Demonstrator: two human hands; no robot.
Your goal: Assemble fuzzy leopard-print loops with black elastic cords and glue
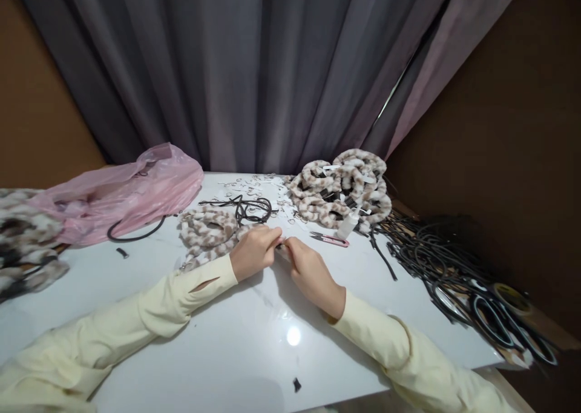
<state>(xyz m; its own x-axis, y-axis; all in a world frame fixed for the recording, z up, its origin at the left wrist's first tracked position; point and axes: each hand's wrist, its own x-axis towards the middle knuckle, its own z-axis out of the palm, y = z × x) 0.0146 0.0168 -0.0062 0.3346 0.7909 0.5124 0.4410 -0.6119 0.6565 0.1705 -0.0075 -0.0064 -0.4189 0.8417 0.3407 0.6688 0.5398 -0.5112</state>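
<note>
Over the middle of the white table (218, 340), my left hand (255, 251) and my right hand (315, 277) meet fingertip to fingertip. Both are closed in a pinch on something small; a dark bit shows between them, but its kind is hidden by the fingers. Right behind my left hand lies a white-and-brown plush ring (209, 226), with more of the same plush partly covered by the hand. A bundle of black cord (252, 208) rests just beyond. Pink-handled thread snips (330, 238) and a small white bottle (348, 224) are to the right of my fingers.
Plush rings are heaped at the back right (342, 189). Black cords (431, 249) and a tape roll (512, 298) crowd the right edge. A pink plastic bag (136, 189) and more plush (27, 243) occupy the left. Small loops (249, 186) are scattered at the back.
</note>
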